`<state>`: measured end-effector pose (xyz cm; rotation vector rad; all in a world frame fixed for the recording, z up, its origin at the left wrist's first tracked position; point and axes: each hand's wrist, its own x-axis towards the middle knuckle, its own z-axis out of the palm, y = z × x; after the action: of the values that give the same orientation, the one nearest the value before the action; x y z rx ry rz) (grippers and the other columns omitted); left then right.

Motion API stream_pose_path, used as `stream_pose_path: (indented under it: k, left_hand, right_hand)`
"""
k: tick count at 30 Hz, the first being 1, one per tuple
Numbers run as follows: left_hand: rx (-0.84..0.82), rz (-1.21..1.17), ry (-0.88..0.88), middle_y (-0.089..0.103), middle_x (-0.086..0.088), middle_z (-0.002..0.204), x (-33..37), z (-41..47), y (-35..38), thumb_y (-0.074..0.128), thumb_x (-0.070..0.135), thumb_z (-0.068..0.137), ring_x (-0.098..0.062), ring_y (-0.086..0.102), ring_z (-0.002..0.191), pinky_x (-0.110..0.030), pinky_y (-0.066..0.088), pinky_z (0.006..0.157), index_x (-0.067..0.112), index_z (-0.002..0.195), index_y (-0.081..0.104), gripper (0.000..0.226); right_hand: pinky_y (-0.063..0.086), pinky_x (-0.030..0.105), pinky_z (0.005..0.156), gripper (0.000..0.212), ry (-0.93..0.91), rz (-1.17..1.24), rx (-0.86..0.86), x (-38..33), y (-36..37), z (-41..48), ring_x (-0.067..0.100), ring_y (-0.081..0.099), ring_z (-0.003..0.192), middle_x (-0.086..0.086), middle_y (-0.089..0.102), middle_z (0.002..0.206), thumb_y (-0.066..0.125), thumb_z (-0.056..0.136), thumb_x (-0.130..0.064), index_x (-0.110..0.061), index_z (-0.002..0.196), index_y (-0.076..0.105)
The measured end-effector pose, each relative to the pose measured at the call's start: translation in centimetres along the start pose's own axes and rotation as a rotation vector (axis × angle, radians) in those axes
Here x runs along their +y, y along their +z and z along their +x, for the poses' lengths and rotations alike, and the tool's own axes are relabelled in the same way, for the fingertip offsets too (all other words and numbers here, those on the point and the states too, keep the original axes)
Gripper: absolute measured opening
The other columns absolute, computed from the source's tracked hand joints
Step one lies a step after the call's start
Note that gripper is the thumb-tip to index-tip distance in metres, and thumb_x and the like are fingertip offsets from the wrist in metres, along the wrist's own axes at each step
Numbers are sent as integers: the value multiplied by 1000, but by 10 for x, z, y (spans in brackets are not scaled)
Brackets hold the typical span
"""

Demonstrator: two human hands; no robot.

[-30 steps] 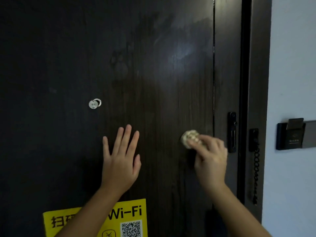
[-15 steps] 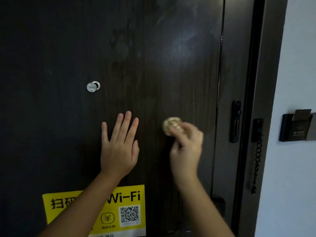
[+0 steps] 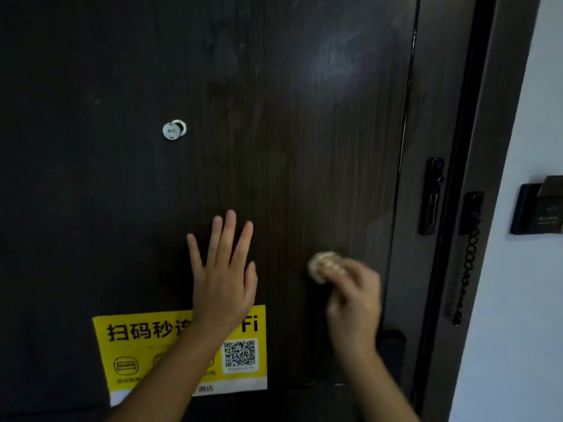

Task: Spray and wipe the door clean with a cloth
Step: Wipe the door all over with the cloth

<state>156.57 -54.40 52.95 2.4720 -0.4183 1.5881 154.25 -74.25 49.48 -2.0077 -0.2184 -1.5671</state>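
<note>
Two hands at one dark wood-grain door (image 3: 76,208), listed from left to right as I stand behind the person.

Item: a round metal peephole (image 3: 174,129), high on the left half of the panel, its small cover disc swung slightly aside.

Item: a yellow sticker (image 3: 131,336) low on the door, with black Chinese characters along its top, a white strip along its bottom and a QR code (image 3: 239,354) in its right part.

Item: the left hand (image 3: 224,269), open, palm flat against the door, fingers straight and spread. Its forearm crosses the sticker and hides the middle of the lettering.

Item: the cloth (image 3: 324,266), a small pale bunched wad pressed to the door. It sits right of the left hand and apart from it, at about the level of that hand's thumb.

Item: the right hand (image 3: 355,296), blurred, fingers curled round the cloth from below and from the right, holding it against the panel.

Item: a pale sheen (image 3: 335,62) on the upper right of the door.

Item: a black slide latch (image 3: 432,196) on the door's edge strip. Beside it a black chain (image 3: 467,269) hangs down the door frame (image 3: 493,117).

Item: a white wall (image 3: 530,330) at the far right, carrying a dark card holder (image 3: 536,208).
</note>
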Motion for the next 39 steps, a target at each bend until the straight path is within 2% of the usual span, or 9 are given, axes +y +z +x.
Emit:
stream_pose_path:
  k: [3,8,13,18,22,26,32,35,39]
  left_hand:
    - [-44,30,-31,7,-7,161,1,-25,14,35,29,91,-24,2,148,-58,2,116,20,151,14,64]
    - [-7,21,-48,7,-4,160,0,-27,23,36,29,89,-22,2,148,-53,-4,117,21,150,16,65]
    - [28,33,-50,7,-4,159,0,-27,28,35,29,88,-21,2,148,-53,-4,117,21,150,16,65]
    - [51,33,-47,8,-4,159,-1,-28,29,36,29,89,-21,3,148,-54,-2,117,20,150,16,65]
    - [30,33,-47,9,-5,159,-1,-28,30,36,30,89,-22,3,148,-54,-2,117,20,150,16,65]
    - [-26,-40,-74,9,-3,160,1,-26,20,37,31,89,-20,3,148,-54,-1,117,22,149,18,64]
    - [-153,-725,-213,40,11,147,40,-37,-30,59,20,89,-9,35,138,-37,32,113,33,127,55,41]
    - [-322,-1192,-277,56,18,124,72,-46,-51,66,15,86,-10,60,110,-24,52,84,41,117,61,41]
    - [-414,-1219,-354,64,14,111,89,-56,-54,71,12,82,-10,63,101,-30,56,78,39,110,66,39]
  right_hand:
    - [47,33,83,41,240,16,172,3,-9,48,27,51,104,9,59,112,62,72,17,-12,99,73]
    - [49,37,84,42,87,-39,29,8,-10,6,24,50,105,10,61,111,63,68,17,-11,98,73]
    - [44,31,93,43,218,20,273,25,-29,91,28,54,107,13,58,115,52,76,12,-10,107,72]
    - [41,29,87,42,38,-84,81,23,-16,14,33,56,104,14,61,113,56,74,13,-11,105,73]
    - [44,30,91,43,264,42,233,26,-23,58,30,55,108,12,58,114,57,75,17,-9,105,73]
    - [46,25,90,47,85,104,-100,1,-12,7,20,56,107,3,60,114,62,74,17,-18,103,73]
    - [52,18,87,33,721,779,-177,-24,-66,-25,8,65,104,-3,71,109,61,88,2,-23,109,69]
    - [53,29,90,31,766,856,-273,-45,-77,-35,10,65,106,-3,71,112,61,89,-2,-19,114,68]
    - [53,34,91,34,810,900,-288,-59,-85,-49,16,65,108,1,70,113,60,89,0,-21,113,69]
